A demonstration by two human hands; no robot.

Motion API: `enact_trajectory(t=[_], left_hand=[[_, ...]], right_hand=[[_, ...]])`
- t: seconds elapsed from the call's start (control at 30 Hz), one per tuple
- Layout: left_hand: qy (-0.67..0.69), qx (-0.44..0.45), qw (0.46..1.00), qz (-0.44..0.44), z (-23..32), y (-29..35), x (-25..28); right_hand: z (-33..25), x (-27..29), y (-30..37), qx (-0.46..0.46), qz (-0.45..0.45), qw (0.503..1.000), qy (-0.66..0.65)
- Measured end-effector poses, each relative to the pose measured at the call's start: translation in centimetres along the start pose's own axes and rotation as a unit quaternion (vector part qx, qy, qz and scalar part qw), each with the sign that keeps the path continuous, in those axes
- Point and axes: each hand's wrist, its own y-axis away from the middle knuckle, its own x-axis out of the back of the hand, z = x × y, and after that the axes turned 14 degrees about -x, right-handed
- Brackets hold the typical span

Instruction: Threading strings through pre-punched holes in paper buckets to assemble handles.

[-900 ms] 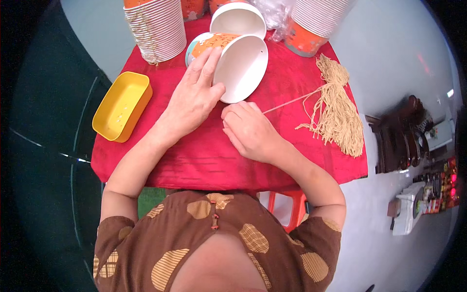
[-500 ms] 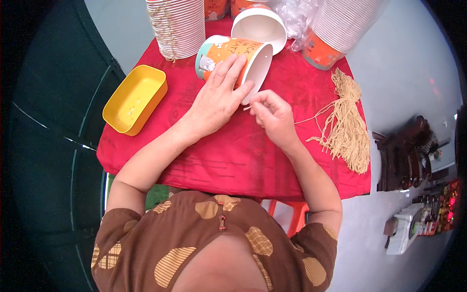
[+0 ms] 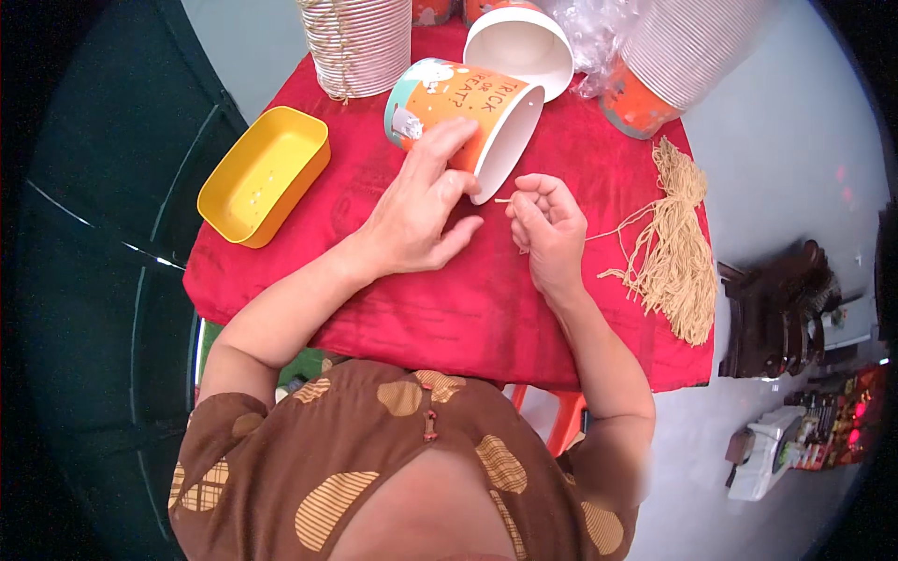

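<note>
An orange paper bucket [image 3: 468, 107] with a teal base band and white printed figures lies on its side, its white mouth turned right. My left hand [image 3: 419, 208] is at its near side, fingers spread and thumb apart, with the fingertips over the orange wall; whether they touch it I cannot tell. Beside the bucket's lower rim, my right hand [image 3: 547, 224] pinches a thin tan string [image 3: 502, 200], whose short end sticks out toward the rim. The string trails right from the hand to a bundle of tan strings [image 3: 675, 252].
A yellow tub [image 3: 304, 182] with small white bits inside stands at the left. Behind are a stack of nested white-rimmed buckets [image 3: 360, 47], another bucket [image 3: 517, 54] on its side, clear plastic wrap [image 3: 591, 33] and a second stack [image 3: 687, 47]. Red cloth [image 3: 449, 318] covers the table.
My left hand has loosened from the bucket, its thumb moving away from the rim and its fingers spreading. My right hand keeps its pinch on the string, slightly further right. The view has shifted a little.
</note>
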Motion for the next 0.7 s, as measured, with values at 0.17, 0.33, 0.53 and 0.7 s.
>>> enact_trajectory(t=[0.17, 0.33, 0.53, 0.7], left_hand=[[0.002, -0.009, 1.000, -0.013, 0.2, 0.3, -0.3], [-0.016, -0.008, 1.000, -0.015, 0.1, 0.5, -0.7], [-0.010, -0.011, 1.000, -0.015, -0.1, 0.5, -1.0], [0.006, -0.007, 1.000, 0.005, -0.1, 0.7, -1.1]], right_hand=[[0.4, -0.4, 0.2, 0.001, -0.011, 1.000, 0.017], [0.6, -0.5, 0.5, -0.006, -0.040, 0.999, 0.006], [1.2, 0.0, 0.4, -0.012, -0.063, 0.998, 0.025], [1.6, -0.3, 0.3, 0.019, -0.046, 0.993, 0.108]])
